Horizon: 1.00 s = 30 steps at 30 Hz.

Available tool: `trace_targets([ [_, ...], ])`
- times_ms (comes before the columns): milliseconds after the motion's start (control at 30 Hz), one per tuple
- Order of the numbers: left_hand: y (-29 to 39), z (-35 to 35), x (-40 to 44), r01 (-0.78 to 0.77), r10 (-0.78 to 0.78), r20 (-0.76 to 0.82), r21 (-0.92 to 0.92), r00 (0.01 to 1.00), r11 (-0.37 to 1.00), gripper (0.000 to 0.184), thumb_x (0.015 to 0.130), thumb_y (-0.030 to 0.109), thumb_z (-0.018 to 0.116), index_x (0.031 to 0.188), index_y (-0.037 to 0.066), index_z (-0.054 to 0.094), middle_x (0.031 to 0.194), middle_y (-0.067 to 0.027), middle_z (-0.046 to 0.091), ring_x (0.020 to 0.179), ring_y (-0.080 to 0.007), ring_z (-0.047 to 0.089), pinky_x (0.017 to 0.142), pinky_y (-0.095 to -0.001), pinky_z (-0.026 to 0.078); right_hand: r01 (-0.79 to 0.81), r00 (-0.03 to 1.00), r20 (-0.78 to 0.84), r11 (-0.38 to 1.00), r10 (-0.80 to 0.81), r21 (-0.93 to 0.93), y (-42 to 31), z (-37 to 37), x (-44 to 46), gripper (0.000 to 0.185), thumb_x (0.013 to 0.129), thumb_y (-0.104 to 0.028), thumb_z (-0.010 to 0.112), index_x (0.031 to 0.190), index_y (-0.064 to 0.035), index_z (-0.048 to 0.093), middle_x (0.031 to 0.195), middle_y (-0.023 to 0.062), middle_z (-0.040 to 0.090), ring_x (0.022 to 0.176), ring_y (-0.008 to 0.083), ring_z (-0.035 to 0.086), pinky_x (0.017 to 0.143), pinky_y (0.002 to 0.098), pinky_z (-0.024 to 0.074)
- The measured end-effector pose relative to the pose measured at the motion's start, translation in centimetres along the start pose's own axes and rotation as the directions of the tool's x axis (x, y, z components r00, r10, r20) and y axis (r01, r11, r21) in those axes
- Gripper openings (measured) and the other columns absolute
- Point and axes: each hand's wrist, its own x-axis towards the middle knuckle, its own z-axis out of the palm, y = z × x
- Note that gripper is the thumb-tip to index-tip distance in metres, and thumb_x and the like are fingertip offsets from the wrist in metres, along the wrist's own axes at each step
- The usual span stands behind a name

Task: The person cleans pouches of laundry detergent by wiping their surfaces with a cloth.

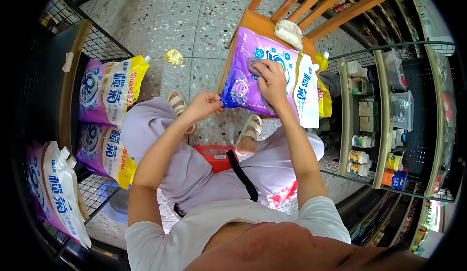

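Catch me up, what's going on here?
Someone is working on a purple-and-white spouted pouch that lies on a wooden chair. The left hand pinches its near-left corner, while the right hand holds a greyish cloth against its printed front, looks like wiping. A bunched pale cloth lies at the pouch's far edge. Similar pouches sit on the rack to the person's left.

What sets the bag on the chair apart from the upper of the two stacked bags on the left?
The chair bag has a white end, while the stacked bag has a yellow one. The left hand is at a corner of the chair bag and the right hand rests a cloth on it; neither touches the stacked bag. Both have purple panels and similar printing.
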Motion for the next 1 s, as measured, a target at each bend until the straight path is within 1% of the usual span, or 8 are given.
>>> trace_targets([
  [100,0.0,0.0,0.1,-0.006,0.006,0.007,-0.013,1.0,1.0,0.011,0.09,0.009,0.062,0.087,-0.001,0.065,0.078,-0.0037,0.066,0.071,-0.0097,0.061,0.068,-0.0244,0.049,-0.004,1.0,0.001,1.0,0.004,0.02,-1.2,-0.3,-1.2,0.036,0.07,0.001,0.063,0.104,-0.0081,0.069,0.11,0.0107,0.062,0.102,0.0324,0.055,0.09,0.0408,0.047],
  [200,0.3,-0.1,0.0,-0.004,0.004,-0.013,0.049,1.0,0.999,0.013,0.089,0.008,0.062,0.09,-0.004,0.066,0.08,-0.0082,0.069,0.07,-0.0132,0.065,0.067,-0.0257,0.052,-0.008,1.0,-0.003,0.999,0.008,0.031,-2.2,-0.6,-2.2,0.036,0.07,0.002,0.063,0.104,-0.0074,0.068,0.11,0.0116,0.062,0.102,0.0329,0.055,0.09,0.0411,0.0468],
  [300,0.3,-0.1,0.0,0.002,-0.002,0.003,0.011,1.0,1.0,0.009,0.089,0.008,0.062,0.088,-0.001,0.065,0.079,-0.0033,0.066,0.072,-0.0096,0.062,0.069,-0.0234,0.048,-0.026,1.0,-0.011,0.997,0.027,0.067,-3.2,-0.7,-3.4,0.036,0.069,0.002,0.062,0.103,-0.0058,0.068,0.109,0.0113,0.062,0.102,0.0328,0.056,0.089,0.0408,0.0463],
  [500,0.6,0.1,-0.2,0.031,-0.03,-0.031,0.031,0.999,0.999,0.009,0.089,0.008,0.061,0.088,0.0,0.065,0.079,-0.0021,0.066,0.071,-0.009,0.062,0.068,-0.0227,0.047,-0.021,0.999,-0.036,0.996,0.024,0.083,-5.0,-0.9,-6.0,0.036,0.065,0.002,0.062,0.1,-0.0055,0.069,0.105,0.0125,0.061,0.098,0.0345,0.056,0.086,0.0425,0.0464],
  [600,0.4,0.0,-0.1,0.03,-0.029,-0.023,0.057,0.999,0.998,0.009,0.089,0.008,0.061,0.087,0.0,0.065,0.079,-0.002,0.066,0.071,-0.0089,0.062,0.068,-0.0231,0.047,-0.01,0.998,-0.057,0.997,0.014,0.082,-5.8,-1.0,-7.1,0.036,0.066,0.002,0.064,0.1,-0.006,0.068,0.104,0.0096,0.061,0.094,0.0329,0.055,0.083,0.0418,0.0469],
  [800,0.5,0.0,-0.2,0.04,-0.038,-0.034,0.053,0.999,0.998,0.009,0.09,0.008,0.06,0.086,0.001,0.065,0.078,-0.0013,0.066,0.07,-0.0087,0.061,0.068,-0.0226,0.046,-0.046,0.998,-0.03,0.998,0.048,0.05,-7.4,-0.5,-9.7,0.035,0.066,0.001,0.065,0.1,-0.0063,0.068,0.104,0.0086,0.061,0.094,0.0323,0.055,0.082,0.0411,0.0471],
  [900,0.3,0.0,-0.2,0.026,-0.025,-0.023,0.021,0.999,0.999,0.01,0.09,0.008,0.06,0.086,0.002,0.065,0.078,-0.0007,0.065,0.069,-0.0083,0.061,0.068,-0.0224,0.046,-0.076,0.997,0.02,0.997,0.075,0.029,-7.8,0.2,-11.2,0.034,0.066,0.0,0.066,0.1,-0.0064,0.067,0.105,0.0082,0.061,0.095,0.0316,0.055,0.082,0.0409,0.0471],
  [1000,0.7,0.0,-0.4,0.035,-0.034,-0.029,0.031,0.999,0.999,0.01,0.09,0.008,0.059,0.085,0.002,0.065,0.076,0.0001,0.065,0.069,-0.0078,0.061,0.068,-0.0223,0.046,-0.12,0.992,0.053,0.99,0.116,0.076,-8.4,0.9,-12.9,0.036,0.064,0.002,0.063,0.099,-0.0046,0.069,0.105,0.0116,0.061,0.094,0.0344,0.056,0.082,0.0418,0.0479],
])
